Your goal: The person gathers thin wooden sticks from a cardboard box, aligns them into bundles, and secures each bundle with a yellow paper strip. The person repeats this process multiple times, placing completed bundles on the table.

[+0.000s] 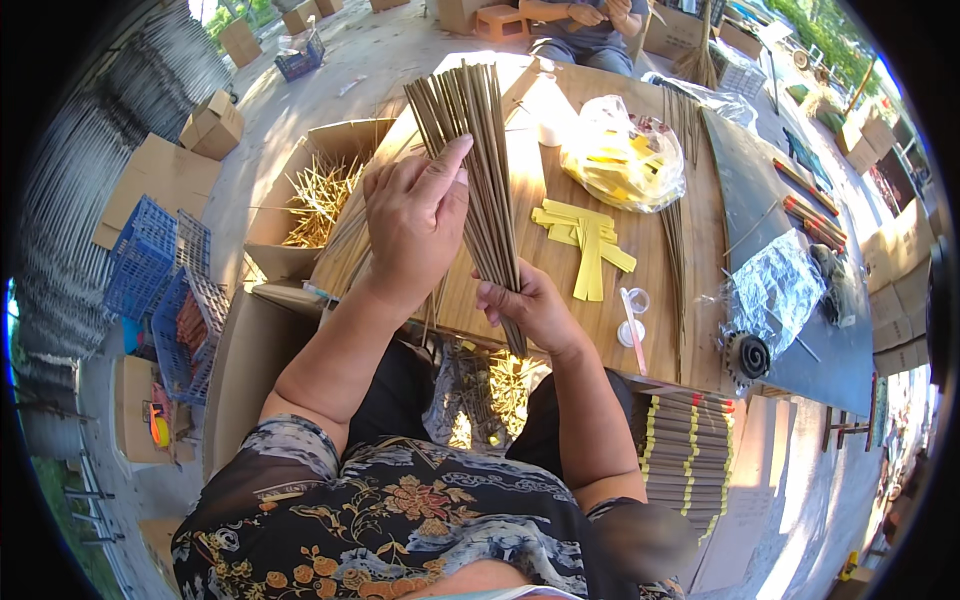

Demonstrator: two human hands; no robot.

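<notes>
A fanned bundle of thin brown incense sticks (pixel 488 190) stands upright above the near side of the wooden table. Its narrow lower end is gripped by my right hand (pixel 535 305), thumb across the front. My left hand (pixel 418 215) is at the bundle's upper left side, fingers curled and its index finger and thumb against the sticks; which sticks they pinch is hidden. To the right of the bundle, yellow paper strips (pixel 588 245) lie in a loose pile. Beyond them sits a clear plastic bag (pixel 625 160) holding more yellow pieces.
Left of the table (pixel 545 335) stands a cardboard box (pixel 277 205) of loose sticks. A pink stick-like tool (pixel 633 330) and small round lids lie at the right, near a black coil (pixel 746 355). Banded bundles (pixel 685 460) are stacked below. Another person (pixel 585 30) sits opposite.
</notes>
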